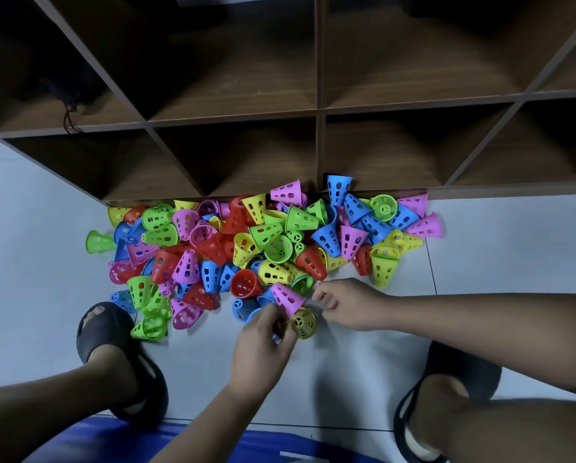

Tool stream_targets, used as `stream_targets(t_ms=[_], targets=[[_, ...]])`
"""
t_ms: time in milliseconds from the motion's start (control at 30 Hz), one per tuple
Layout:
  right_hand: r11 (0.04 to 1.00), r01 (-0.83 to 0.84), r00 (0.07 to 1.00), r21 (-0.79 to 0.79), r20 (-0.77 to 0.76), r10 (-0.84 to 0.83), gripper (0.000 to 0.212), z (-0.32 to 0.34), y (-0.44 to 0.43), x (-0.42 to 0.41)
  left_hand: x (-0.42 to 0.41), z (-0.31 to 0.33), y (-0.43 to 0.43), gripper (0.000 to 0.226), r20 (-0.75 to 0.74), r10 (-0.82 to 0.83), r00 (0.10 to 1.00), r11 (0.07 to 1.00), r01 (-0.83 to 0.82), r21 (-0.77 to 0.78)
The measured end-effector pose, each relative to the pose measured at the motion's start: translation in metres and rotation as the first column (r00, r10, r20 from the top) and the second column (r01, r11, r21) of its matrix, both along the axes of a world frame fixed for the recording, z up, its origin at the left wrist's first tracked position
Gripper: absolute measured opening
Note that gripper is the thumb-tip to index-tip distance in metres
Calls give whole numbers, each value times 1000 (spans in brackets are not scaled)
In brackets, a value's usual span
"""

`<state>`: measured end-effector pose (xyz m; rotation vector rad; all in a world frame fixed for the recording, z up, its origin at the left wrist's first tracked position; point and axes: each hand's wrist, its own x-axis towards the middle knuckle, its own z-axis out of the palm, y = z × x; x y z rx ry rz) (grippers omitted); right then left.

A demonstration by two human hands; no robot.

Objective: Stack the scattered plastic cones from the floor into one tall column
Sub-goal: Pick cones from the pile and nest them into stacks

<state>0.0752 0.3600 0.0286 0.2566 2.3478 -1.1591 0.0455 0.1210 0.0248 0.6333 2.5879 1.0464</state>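
A heap of small perforated plastic cones (pixel 266 238) in red, yellow, green, blue and pink lies on the pale floor against a wooden shelf. At the heap's near edge my left hand (pixel 263 342) has its fingers curled around something small, with a blue cone rim (pixel 254 315) showing just beyond the fingertips. A pink cone (pixel 287 298) lies tilted between my two hands, and a yellow cone (pixel 304 323) sits just below it. My right hand (pixel 346 304) reaches in from the right with fingers loosely curled, its fingertips near a green cone (pixel 302 284).
A dark wooden cubby shelf (pixel 318 111) fills the upper part of the view. My two feet in dark slippers (pixel 113 332) (pixel 460 372) stand on the pale tiled floor (pixel 500 248) either side of my hands. Blue shorts show at the bottom.
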Motion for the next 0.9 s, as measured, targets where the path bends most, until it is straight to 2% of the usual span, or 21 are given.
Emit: stream_targets(t_ms=[67, 167, 267, 333, 433, 500, 700, 900], targets=[[999, 11, 1000, 52, -21, -10, 21, -6, 11, 1, -19, 3, 4, 22, -41, 78, 996, 997, -79, -22], [989, 2, 999, 150, -35, 3, 22, -17, 35, 5, -52, -6, 11, 20, -64, 122, 990, 982, -130, -138], [959, 18, 997, 281, -74, 3, 26, -23, 65, 8, -77, -20, 21, 20, 14, 125, 992, 958, -117, -260], [931, 46, 994, 362, -110, -7, 26, -26, 85, 9, -88, -28, 29, 30, 46, 103, 994, 934, -81, -349], [900, 66, 994, 431, -111, -19, 33, -34, 112, 11, -104, -37, 41, 47, 120, 115, 986, 881, -45, -470], [893, 48, 996, 448, -90, -9, 39, -39, 126, 12, -111, -42, 46, 47, 155, 115, 981, 844, -15, -536], [884, 37, 999, 466, 8, -46, 51, -53, 138, 13, -117, -53, 59, 39, 218, 149, 965, 821, 2, -571], [875, 7, 996, 485, 75, -50, 49, -63, 144, 17, -121, -63, 59, 42, 235, 224, 946, 802, -42, -596]])
